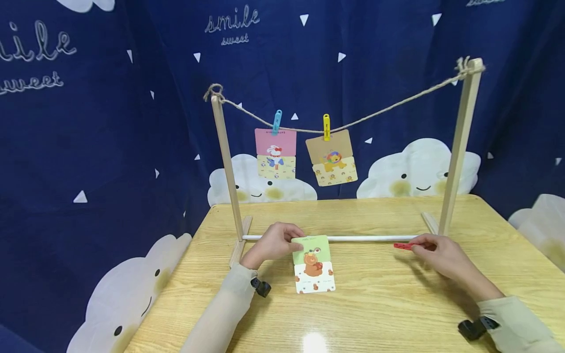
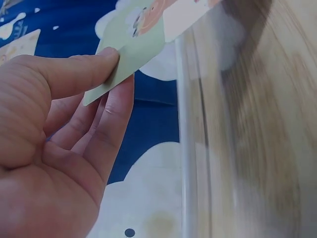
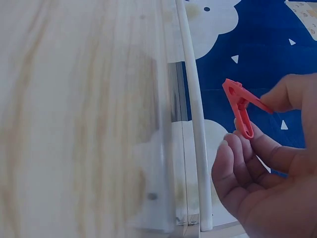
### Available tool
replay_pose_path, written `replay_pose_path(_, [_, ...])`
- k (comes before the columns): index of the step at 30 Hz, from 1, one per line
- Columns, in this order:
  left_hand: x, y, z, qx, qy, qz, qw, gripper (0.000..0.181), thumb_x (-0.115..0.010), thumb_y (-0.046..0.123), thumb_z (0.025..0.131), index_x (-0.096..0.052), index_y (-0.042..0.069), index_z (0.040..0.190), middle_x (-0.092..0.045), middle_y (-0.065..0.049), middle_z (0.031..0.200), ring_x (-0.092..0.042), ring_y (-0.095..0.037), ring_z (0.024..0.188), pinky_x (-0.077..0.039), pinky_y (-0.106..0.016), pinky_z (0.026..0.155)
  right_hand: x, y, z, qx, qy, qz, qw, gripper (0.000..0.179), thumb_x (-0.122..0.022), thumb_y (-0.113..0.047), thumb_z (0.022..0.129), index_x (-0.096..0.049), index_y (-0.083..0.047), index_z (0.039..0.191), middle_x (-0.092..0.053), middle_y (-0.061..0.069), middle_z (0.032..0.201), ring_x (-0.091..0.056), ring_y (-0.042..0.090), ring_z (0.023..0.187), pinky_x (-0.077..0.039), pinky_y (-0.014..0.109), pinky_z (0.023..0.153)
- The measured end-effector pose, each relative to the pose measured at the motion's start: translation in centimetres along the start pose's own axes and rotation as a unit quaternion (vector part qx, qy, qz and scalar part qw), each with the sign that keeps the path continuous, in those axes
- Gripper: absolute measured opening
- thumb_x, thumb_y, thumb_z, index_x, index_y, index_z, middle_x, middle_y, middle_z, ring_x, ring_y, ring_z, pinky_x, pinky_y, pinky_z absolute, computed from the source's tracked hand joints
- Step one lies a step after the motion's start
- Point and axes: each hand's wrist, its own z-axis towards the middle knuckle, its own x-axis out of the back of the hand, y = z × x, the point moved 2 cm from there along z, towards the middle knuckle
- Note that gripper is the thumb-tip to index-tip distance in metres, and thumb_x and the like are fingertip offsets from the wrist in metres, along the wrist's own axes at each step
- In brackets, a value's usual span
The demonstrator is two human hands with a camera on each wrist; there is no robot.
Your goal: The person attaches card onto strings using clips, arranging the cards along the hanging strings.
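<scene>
My left hand [image 1: 278,241] pinches a green and white card [image 1: 314,264] with a brown bear on it, gripping its upper left corner between thumb and fingers. In the left wrist view the thumb lies over the green end of the card [image 2: 131,49]. Off to the right, my right hand [image 1: 441,252] holds a red clothespin [image 1: 402,246] between thumb and fingers. The right wrist view shows the clothespin [image 3: 239,106] side-on, its handle ends between thumb and index finger. Both hands are above the wooden table, below the rope.
A rope [image 1: 397,104] sags between two wooden posts. From it hang a pink rabbit card [image 1: 275,147] under a blue clothespin [image 1: 277,121] and a tan lion card [image 1: 315,149] under a yellow clothespin [image 1: 326,126]. A white rod [image 1: 366,239] joins the posts low over the table [image 1: 375,304].
</scene>
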Motion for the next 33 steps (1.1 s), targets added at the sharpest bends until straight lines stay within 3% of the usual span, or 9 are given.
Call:
replay_pose_path(8, [0.0,0.7,-0.2,-0.004,0.018,-0.014,0.9997,0.018,-0.083,0.009,0.088,-0.079,0.016,0.103,-0.074,0.004,0.088,-0.07,-0.013,0.079,-0.054,-0.029,0.071,0.0,-0.2,-0.1,-0.002,0.006,0.006,1.0,0.032,-0.064,-0.037,0.103,-0.073,-0.01,0.116,-0.07,0.004,0.096,-0.058,0.011,0.079,-0.046,0.027,0.066])
replay_pose_path(16, [0.2,1.3,-0.1,-0.015,0.034,-0.01,0.9993,0.017,-0.083,0.01,0.088,-0.079,0.017,0.103,-0.075,0.004,0.09,-0.07,-0.012,0.08,-0.053,-0.03,0.075,0.0,-0.1,-0.1,-0.018,-0.004,0.079,0.9967,0.038,-0.063,-0.037,0.104,-0.067,-0.002,0.12,-0.074,0.012,0.094,-0.069,0.015,0.079,-0.053,0.025,0.065])
replay_pose_path(23, [0.6,1.7,-0.2,-0.019,0.048,-0.016,0.9985,0.014,-0.083,0.012,0.089,-0.079,0.017,0.101,-0.075,0.004,0.09,-0.07,-0.013,0.079,-0.054,-0.031,0.073,0.2,-0.4,0.0,-0.023,0.007,0.084,0.9962,0.04,-0.068,-0.038,0.101,-0.068,-0.004,0.122,-0.075,0.012,0.1,-0.07,0.015,0.082,-0.052,0.024,0.068])
replay_pose_path(27, [0.7,1.9,-0.2,-0.017,0.05,-0.018,0.9984,0.013,-0.083,0.014,0.089,-0.079,0.018,0.101,-0.074,0.005,0.091,-0.069,-0.012,0.08,-0.053,-0.03,0.072,0.2,-0.7,-0.1,-0.017,0.015,0.115,0.9931,0.04,-0.07,-0.032,0.1,-0.067,0.0,0.123,-0.073,0.017,0.104,-0.072,0.016,0.083,-0.057,0.025,0.07])
replay_pose_path(33, [1.0,2.3,-0.3,-0.016,0.062,-0.012,0.9978,0.01,-0.082,0.019,0.09,-0.079,0.023,0.099,-0.074,0.009,0.094,-0.066,-0.013,0.082,-0.052,-0.032,0.071,0.5,-0.9,-0.1,-0.007,0.03,0.123,0.992,0.041,-0.074,-0.031,0.097,-0.067,0.001,0.123,-0.074,0.006,0.099,-0.07,0.005,0.081,-0.057,0.023,0.069])
